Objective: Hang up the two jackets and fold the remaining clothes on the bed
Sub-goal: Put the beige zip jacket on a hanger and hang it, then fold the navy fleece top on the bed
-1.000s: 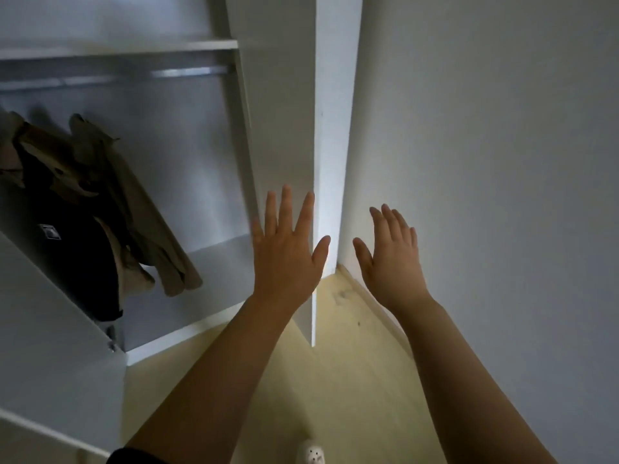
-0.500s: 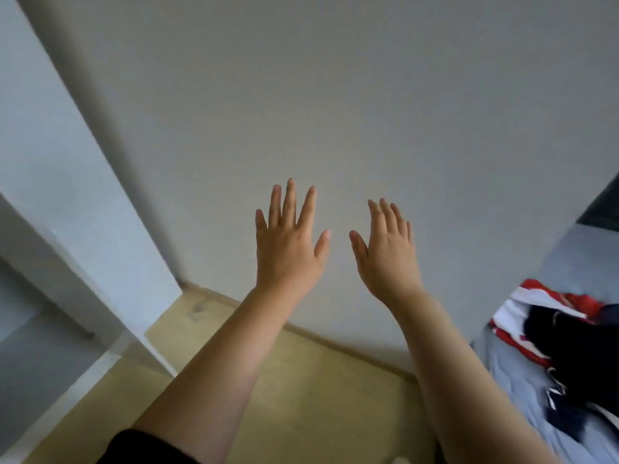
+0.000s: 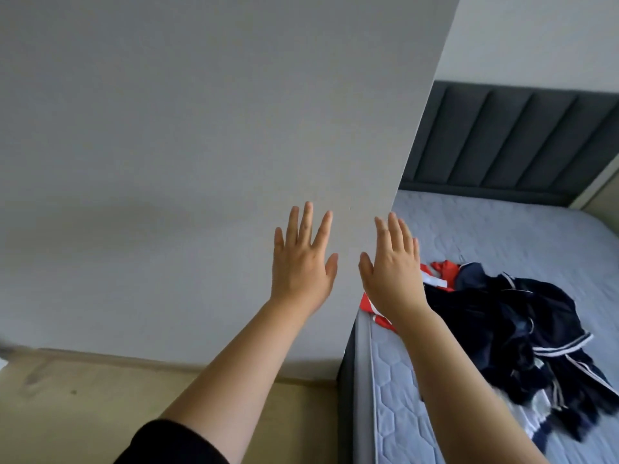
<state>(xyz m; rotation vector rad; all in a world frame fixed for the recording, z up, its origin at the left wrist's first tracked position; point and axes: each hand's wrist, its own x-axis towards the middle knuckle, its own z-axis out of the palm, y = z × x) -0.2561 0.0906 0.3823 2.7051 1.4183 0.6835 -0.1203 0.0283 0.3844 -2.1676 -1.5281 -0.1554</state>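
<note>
Both my hands are stretched out in front of me with straight, spread fingers and hold nothing. My left hand [image 3: 301, 262] is in front of the grey wall. My right hand [image 3: 392, 266] is at the wall's corner, above the near edge of the bed [image 3: 502, 229]. On the quilted light-blue mattress lies a crumpled heap of dark navy clothes with white stripes [image 3: 522, 326]. A red and white garment [image 3: 442, 272] lies beside it, partly hidden behind my right wrist. No jacket is in view.
A grey wall [image 3: 167, 145] fills the left and ends in a corner near the middle. A dark padded headboard [image 3: 509, 139] stands behind the bed. Pale wooden floor [image 3: 83, 396] runs along the wall's foot to the bed's dark side panel [image 3: 348, 380].
The view has swung right, from the open wardrobe with the hanging jackets, past the wall, to the bed and the clothes on it. Both hands have stayed open and outstretched.
</note>
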